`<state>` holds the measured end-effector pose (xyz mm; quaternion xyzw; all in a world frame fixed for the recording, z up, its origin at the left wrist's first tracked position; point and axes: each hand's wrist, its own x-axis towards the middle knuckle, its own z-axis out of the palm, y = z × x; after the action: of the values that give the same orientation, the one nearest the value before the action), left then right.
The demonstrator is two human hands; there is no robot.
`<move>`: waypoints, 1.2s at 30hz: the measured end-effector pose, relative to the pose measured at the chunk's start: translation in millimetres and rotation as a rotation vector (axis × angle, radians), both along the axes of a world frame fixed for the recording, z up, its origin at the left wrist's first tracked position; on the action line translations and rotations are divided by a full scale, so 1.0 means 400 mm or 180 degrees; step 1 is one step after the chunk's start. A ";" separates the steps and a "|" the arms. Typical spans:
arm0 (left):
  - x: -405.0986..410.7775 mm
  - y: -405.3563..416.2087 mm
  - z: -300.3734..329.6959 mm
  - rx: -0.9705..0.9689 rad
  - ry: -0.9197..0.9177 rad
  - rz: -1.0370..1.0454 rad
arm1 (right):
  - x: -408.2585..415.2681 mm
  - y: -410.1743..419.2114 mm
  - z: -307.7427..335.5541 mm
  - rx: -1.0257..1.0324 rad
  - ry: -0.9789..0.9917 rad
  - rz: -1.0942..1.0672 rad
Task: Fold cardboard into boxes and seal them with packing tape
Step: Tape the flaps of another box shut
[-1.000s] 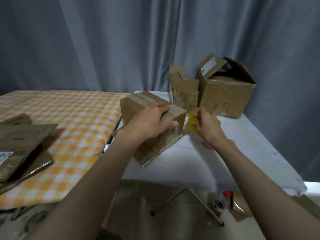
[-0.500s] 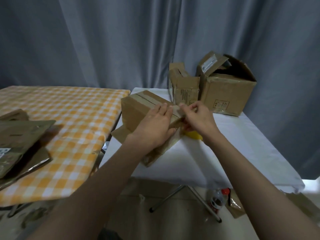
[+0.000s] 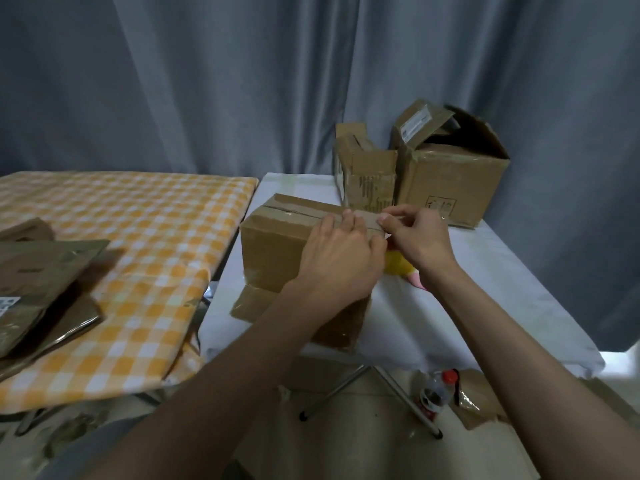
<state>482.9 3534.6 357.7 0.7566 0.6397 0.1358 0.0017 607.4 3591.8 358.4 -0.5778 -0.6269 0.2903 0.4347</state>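
A brown cardboard box stands on the white table, its top seam covered by a strip of tape. My left hand lies over the box's near right top corner, fingers straight and pressing on the lid. My right hand is just right of that corner with fingertips pinching at the tape end on the box's top edge. A yellow tape roll shows partly below my right hand, lying on the table against the box. A loose bottom flap sticks out at the box's front left.
Two opened cardboard boxes stand at the back of the white table. A table with an orange checked cloth on the left bears flattened cardboard. A bottle lies on the floor under the table. Grey curtain behind.
My right hand rose from the yellow roll beside the box to the box's top right edge. My left hand slid toward that corner and flattened on the lid.
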 end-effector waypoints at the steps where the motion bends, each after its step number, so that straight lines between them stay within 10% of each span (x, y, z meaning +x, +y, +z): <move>1: -0.009 0.001 -0.010 -0.0004 -0.0006 -0.0105 | -0.004 -0.007 -0.007 0.0066 -0.0245 0.0039; 8: -0.080 -0.015 -0.052 -0.0006 0.0065 -0.0110 | -0.028 -0.046 -0.059 0.0219 -0.1533 0.0597; 17: -0.279 0.035 -0.013 -0.0286 -0.0544 0.0806 | -0.041 -0.056 -0.073 0.0117 -0.1182 0.0417; 25: -0.275 0.008 0.016 -0.0061 -0.0742 0.1219 | -0.042 -0.030 -0.067 -0.0518 0.0420 0.0470; 36: -0.295 0.000 -0.043 -0.0215 -0.2183 0.1174 | -0.057 -0.054 -0.083 -0.0649 0.0166 0.0136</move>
<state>365.0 3534.6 340.5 0.5390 0.7313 0.3578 0.2159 584.8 3570.3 325.3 -0.5978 -0.5947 0.3767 0.3835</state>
